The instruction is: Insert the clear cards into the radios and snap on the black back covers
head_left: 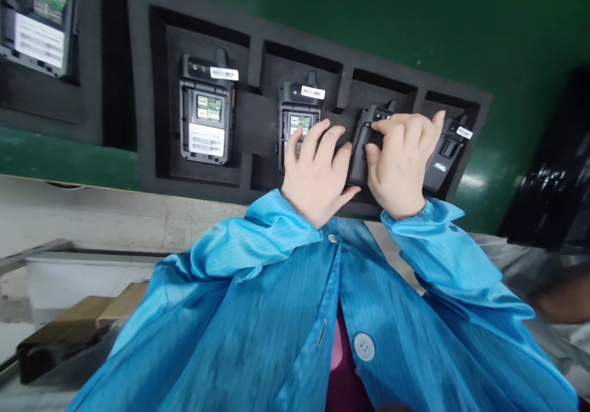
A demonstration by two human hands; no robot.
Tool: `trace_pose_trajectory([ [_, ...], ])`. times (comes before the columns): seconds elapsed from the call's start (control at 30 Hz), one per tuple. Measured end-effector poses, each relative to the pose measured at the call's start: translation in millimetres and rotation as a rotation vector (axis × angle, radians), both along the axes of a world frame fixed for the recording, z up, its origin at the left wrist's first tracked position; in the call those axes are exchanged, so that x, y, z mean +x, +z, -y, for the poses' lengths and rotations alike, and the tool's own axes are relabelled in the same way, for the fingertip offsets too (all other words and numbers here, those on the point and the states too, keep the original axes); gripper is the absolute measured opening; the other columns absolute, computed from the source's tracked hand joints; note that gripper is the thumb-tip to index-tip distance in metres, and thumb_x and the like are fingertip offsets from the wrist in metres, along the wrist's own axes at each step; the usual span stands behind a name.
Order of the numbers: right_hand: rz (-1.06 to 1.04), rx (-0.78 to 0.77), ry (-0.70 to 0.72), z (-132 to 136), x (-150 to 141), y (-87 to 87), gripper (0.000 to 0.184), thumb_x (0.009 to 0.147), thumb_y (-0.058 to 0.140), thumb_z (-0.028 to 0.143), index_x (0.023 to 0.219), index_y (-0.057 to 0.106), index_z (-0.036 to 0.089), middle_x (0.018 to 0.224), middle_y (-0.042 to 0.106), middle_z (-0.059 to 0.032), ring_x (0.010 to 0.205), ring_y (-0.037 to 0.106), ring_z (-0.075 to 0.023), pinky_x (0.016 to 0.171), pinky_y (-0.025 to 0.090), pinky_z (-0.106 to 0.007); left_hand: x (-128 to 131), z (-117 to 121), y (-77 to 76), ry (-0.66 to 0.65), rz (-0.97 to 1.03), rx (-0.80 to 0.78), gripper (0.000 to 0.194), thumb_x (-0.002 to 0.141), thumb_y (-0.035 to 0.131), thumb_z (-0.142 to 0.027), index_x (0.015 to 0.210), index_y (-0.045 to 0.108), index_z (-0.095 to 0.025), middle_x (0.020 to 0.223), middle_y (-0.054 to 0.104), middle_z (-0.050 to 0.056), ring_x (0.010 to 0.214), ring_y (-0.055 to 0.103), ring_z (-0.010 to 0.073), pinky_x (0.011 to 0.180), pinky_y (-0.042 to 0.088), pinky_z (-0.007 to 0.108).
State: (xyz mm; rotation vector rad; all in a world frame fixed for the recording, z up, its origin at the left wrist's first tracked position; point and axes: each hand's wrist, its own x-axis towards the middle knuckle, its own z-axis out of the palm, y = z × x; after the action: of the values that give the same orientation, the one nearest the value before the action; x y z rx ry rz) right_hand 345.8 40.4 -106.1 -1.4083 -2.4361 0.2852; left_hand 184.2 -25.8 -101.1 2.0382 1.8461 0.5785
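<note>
A black foam tray (142,92) on a green table holds several black handheld radios in separate pockets. My right hand (399,163) grips the third radio (364,144), fingers curled over its top and side, lifting it at a tilt. My left hand (318,172) steadies the same radio's lower left edge with the thumb while its fingers rest over the second radio (299,114), whose back is open. The first radio (205,117) lies back-open with a white label. A fourth radio (449,147) sits at the right, partly hidden by my right hand.
Another foam tray with an open radio (39,21) lies at the far left. A dark object (548,184) stands at the right on the green table (415,18). Below the table edge are a grey bin (83,270) and cardboard (69,320).
</note>
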Motion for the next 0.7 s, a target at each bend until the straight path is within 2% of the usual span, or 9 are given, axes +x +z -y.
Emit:
trace_pose_trajectory([
  [0.1, -0.055, -0.054, -0.01, 0, -2, -2.9, 0.031, 0.098, 0.042, 0.036, 0.121, 0.054, 0.02, 0.124, 0.052, -0.0141, 0.13, 0.04, -0.033, 0.122, 0.001, -0.069, 2, -1, 1.5, 0.005, -0.026, 0.0, 0.061, 0.08, 0.073, -0.038, 0.136, 0.057, -0.02, 0.15, 0.051, 0.012, 0.145, 0.038, 0.035, 0.122, 0.021, 0.057],
  [0.17, -0.034, -0.03, -0.011, -2, -3, -3.9, 0.031, 0.098, 0.042, 0.036, 0.121, 0.055, 0.02, 0.122, 0.053, -0.0139, 0.128, 0.041, -0.0331, 0.122, 0.004, -0.069, 3, -3, 3.2, -0.016, -0.055, 0.013, 0.068, 0.08, 0.074, -0.037, 0.141, 0.052, -0.018, 0.151, 0.05, 0.014, 0.146, 0.037, 0.0351, 0.123, 0.02, 0.057],
  [0.23, 0.003, -0.017, 0.011, -4, -2, 0.2, 0.03, 0.098, 0.042, 0.033, 0.12, 0.057, 0.019, 0.122, 0.056, -0.0134, 0.126, 0.043, -0.0322, 0.122, 0.01, -0.066, 4, -7, 6.9, -0.101, -0.081, 0.028, 0.076, 0.079, 0.075, -0.034, 0.147, 0.045, -0.015, 0.152, 0.048, 0.015, 0.146, 0.037, 0.0344, 0.123, 0.023, 0.054],
  [0.3, 0.003, -0.049, 0.066, -5, 3, 11.9, 0.029, 0.098, 0.042, 0.027, 0.121, 0.058, 0.017, 0.122, 0.058, -0.0126, 0.122, 0.046, -0.0303, 0.121, 0.021, -0.061, 5, -12, 13.2, -0.22, -0.115, 0.022, 0.08, 0.08, 0.074, -0.032, 0.149, 0.042, -0.011, 0.152, 0.047, 0.017, 0.142, 0.041, 0.0339, 0.119, 0.031, 0.049],
  [0.4, -0.075, -0.107, 0.15, -9, 27, 40.2, 0.032, 0.097, 0.045, 0.022, 0.126, 0.055, 0.015, 0.128, 0.058, -0.0123, 0.124, 0.046, -0.0268, 0.115, 0.036, -0.05, 7, -21, 24.3, -0.334, -0.24, -0.02, 0.073, 0.084, 0.069, -0.029, 0.15, 0.043, -0.01, 0.15, 0.048, 0.019, 0.131, 0.051, 0.0356, 0.106, 0.046, 0.046],
  [0.5, -0.112, -0.056, 0.1, -31, 88, 70.1, 0.032, 0.099, 0.048, 0.027, 0.128, 0.054, 0.017, 0.131, 0.058, -0.0104, 0.127, 0.047, -0.0237, 0.114, 0.039, -0.046, 10, -27, 31.2, -0.369, -0.416, -0.036, 0.064, 0.089, 0.061, -0.029, 0.15, 0.046, -0.019, 0.152, 0.045, 0.019, 0.112, 0.06, 0.0373, 0.086, 0.053, 0.048],
  [0.6, -0.059, 0.076, -0.192, -71, 197, 91.5, 0.031, 0.096, 0.059, 0.038, 0.122, 0.061, 0.021, 0.124, 0.061, -0.0075, 0.12, 0.051, -0.0226, 0.112, 0.039, -0.048, 14, -29, 33.2, -0.412, -0.541, -0.024, 0.058, 0.091, 0.057, -0.028, 0.148, 0.049, -0.031, 0.155, 0.043, 0.016, 0.097, 0.063, 0.0345, 0.073, 0.054, 0.046],
  [0.63, -0.072, 0.109, -0.316, -87, 238, 95.4, 0.034, 0.093, 0.063, 0.043, 0.118, 0.062, 0.02, 0.119, 0.063, -0.0077, 0.115, 0.053, -0.0208, 0.112, 0.039, -0.045, 16, -30, 33.3, -0.431, -0.573, -0.022, 0.056, 0.092, 0.055, -0.027, 0.147, 0.05, -0.033, 0.155, 0.043, 0.015, 0.093, 0.064, 0.033, 0.072, 0.054, 0.045],
  [0.7, -0.107, 0.144, -0.433, -117, 314, 98.1, 0.04, 0.094, 0.059, 0.048, 0.111, 0.062, 0.012, 0.103, 0.063, -0.0103, 0.099, 0.056, -0.0167, 0.102, 0.046, -0.041, 19, -31, 32.8, -0.462, -0.627, -0.02, 0.054, 0.093, 0.054, -0.027, 0.146, 0.052, -0.035, 0.155, 0.044, 0.015, 0.085, 0.065, 0.0302, 0.07, 0.053, 0.043],
])
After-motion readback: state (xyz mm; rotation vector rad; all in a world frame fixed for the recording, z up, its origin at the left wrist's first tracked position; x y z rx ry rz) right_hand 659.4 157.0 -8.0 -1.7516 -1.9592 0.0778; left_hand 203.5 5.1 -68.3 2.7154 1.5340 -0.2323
